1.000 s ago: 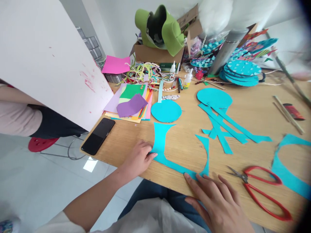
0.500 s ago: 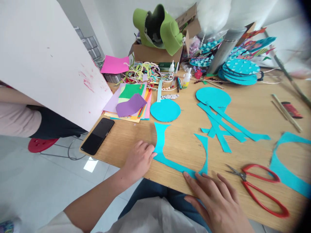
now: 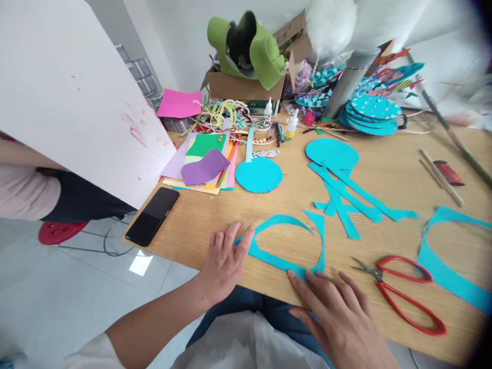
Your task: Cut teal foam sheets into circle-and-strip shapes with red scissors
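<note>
In front of me on the wooden table lies a turquoise paper offcut [image 3: 274,260] with a large curved cut-out. My left hand [image 3: 226,259] rests at its left end, fingers spread and touching it; the paper passes beneath or between the fingertips, and I cannot tell which. The fingertips of my right hand [image 3: 334,307] lie flat and apart on the lower right corner. Red-handled scissors [image 3: 380,275] sit right of that hand, blades slightly apart. A turquoise paper disc [image 3: 259,175] lies beyond the offcut, with a second turquoise disc [image 3: 332,153] farther right.
Turquoise strips [image 3: 342,200] cross near the second disc. Another curved offcut [image 3: 442,264] is at far right. A black phone [image 3: 152,216] lies by the left edge, near coloured sheets [image 3: 207,166]. Behind stand glue bottles [image 3: 291,125] and a steel flask [image 3: 348,84]. A person sits left [image 3: 28,187].
The offcut's left arm, upright before, now curves rightward across toward its other arm. My left hand has shifted slightly and its fingers have spread. My right hand stays on the corner.
</note>
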### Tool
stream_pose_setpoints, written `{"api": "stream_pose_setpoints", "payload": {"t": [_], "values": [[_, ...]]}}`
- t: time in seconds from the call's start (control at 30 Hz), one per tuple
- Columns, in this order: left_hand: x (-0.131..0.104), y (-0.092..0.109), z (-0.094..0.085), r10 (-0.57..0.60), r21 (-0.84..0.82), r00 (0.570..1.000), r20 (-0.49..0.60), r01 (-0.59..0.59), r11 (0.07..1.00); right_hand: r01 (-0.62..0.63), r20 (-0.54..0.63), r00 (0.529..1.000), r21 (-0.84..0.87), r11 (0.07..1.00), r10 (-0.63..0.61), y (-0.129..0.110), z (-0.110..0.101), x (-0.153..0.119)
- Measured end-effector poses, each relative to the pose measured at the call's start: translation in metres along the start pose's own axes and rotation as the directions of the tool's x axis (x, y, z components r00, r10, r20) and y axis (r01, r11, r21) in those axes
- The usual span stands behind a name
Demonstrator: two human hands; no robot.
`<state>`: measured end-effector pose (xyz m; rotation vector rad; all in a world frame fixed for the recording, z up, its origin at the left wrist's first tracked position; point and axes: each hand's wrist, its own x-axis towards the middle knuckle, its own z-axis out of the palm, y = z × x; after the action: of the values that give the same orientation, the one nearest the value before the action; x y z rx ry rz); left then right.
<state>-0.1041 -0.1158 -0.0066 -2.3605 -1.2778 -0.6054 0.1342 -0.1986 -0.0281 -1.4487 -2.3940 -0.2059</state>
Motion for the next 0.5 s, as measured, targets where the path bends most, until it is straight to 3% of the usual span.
{"api": "stream_pose_setpoints", "payload": {"t": [0.17,0.3,0.37,0.5], "values": [[0.005,-0.002,-0.001,0.031,-0.018,0.999,0.015,-0.03,0.999,-0.003,0.005,1.0,0.003,1.0,0.003,0.0,-0.002,0.001],[0.006,-0.006,0.001,0.222,-0.17,0.958,0.181,-0.192,0.967,-0.005,0.004,1.0,0.007,1.0,0.005,0.0,-0.003,0.001],[0.004,-0.007,0.001,0.26,-0.206,0.941,0.216,-0.217,0.954,-0.007,0.0,1.0,0.013,1.0,0.007,0.0,-0.003,0.001],[-0.009,-0.005,-0.006,0.276,-0.119,0.954,0.112,-0.263,0.957,-0.031,0.008,0.999,0.028,0.999,0.031,-0.003,-0.004,0.002]]}}
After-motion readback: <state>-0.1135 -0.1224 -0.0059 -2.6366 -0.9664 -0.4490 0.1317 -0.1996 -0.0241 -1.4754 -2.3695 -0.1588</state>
